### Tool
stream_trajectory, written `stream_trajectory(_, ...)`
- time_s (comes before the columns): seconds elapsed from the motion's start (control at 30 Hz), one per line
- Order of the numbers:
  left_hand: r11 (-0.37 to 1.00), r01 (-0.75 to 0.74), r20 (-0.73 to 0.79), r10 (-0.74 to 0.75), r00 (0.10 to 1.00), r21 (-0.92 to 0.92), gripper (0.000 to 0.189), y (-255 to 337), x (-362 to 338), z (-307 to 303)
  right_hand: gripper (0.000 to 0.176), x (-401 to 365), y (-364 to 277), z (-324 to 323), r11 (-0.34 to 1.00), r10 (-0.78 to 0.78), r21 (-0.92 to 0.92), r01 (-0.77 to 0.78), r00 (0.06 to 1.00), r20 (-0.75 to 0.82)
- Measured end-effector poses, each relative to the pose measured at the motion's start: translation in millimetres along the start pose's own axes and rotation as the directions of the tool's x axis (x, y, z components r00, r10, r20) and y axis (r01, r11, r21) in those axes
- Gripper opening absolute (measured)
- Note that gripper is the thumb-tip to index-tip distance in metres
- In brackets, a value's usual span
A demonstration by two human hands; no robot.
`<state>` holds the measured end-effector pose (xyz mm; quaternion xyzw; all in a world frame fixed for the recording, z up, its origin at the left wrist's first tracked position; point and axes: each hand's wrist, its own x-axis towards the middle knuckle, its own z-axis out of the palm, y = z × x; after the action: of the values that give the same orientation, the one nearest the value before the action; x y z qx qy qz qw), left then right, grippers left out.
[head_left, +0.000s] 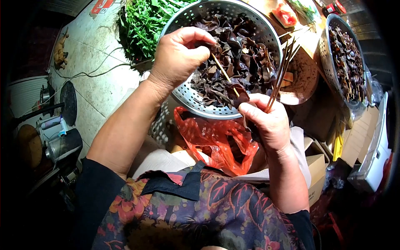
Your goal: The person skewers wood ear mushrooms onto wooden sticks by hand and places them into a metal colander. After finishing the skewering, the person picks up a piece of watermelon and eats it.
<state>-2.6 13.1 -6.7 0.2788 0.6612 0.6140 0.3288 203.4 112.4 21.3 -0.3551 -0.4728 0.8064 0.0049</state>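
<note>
A perforated metal colander (183,96) full of dark wood ear mushrooms (233,46) stands in front of me. My left hand (181,54), above its left side, pinches the upper end of a thin wooden skewer (221,68). The skewer slants down to a piece of wood ear (238,96) at the fingertips of my right hand (270,123). My right hand is closed around a bundle of several skewers (280,75) that point upward, and its thumb and fingers grip the wood ear piece. My palm hides the bundle's lower ends.
A second colander (324,52) with skewered wood ears (348,62) stands at the right. Leafy greens (143,25) lie at the back left. A red plastic bag (216,141) hangs below the colander. Cardboard boxes (317,177) sit at the lower right, and a cable (89,74) crosses the floor.
</note>
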Motion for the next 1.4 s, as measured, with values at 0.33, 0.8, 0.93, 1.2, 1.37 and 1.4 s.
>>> stream_trajectory(0.33, 0.902, 0.287, -0.011, -0.306, 0.952, -0.323, 0.019, 4, 2, 5, 0.009, -1, -3, 1, 1.0, -0.022, -0.016, 0.022, 1.0, -0.008)
stream_trajectory(0.8, 0.792, 0.462, 0.157, -0.437, 0.885, -0.4, 0.025, 3, 1, -4, 0.008, -2, 3, 0, 0.999, -0.028, -0.029, 0.028, 1.0, 0.012)
stream_trajectory(0.93, 0.794, 0.451, 0.171, -0.418, 0.892, -0.409, 0.027, 1, 0, -3, 0.009, -1, 4, -1, 0.998, -0.061, 0.009, 0.061, 0.998, 0.004)
stream_trajectory(1.2, 0.918, 0.39, 0.197, -0.369, 0.908, -0.077, 0.024, 14, 1, -8, 0.014, 2, 4, -11, 0.995, -0.023, -0.096, 0.026, 0.999, 0.033)
stream_trajectory(1.37, 0.933, 0.354, 0.11, -0.359, 0.927, 0.058, 0.023, 15, -3, -1, 0.014, 3, 5, -11, 0.997, 0.023, -0.075, -0.019, 0.999, 0.041)
stream_trajectory(1.4, 0.933, 0.355, 0.11, -0.359, 0.927, 0.058, 0.023, 14, -3, -1, 0.014, 4, 7, -12, 0.997, 0.022, -0.081, -0.018, 0.999, 0.05)
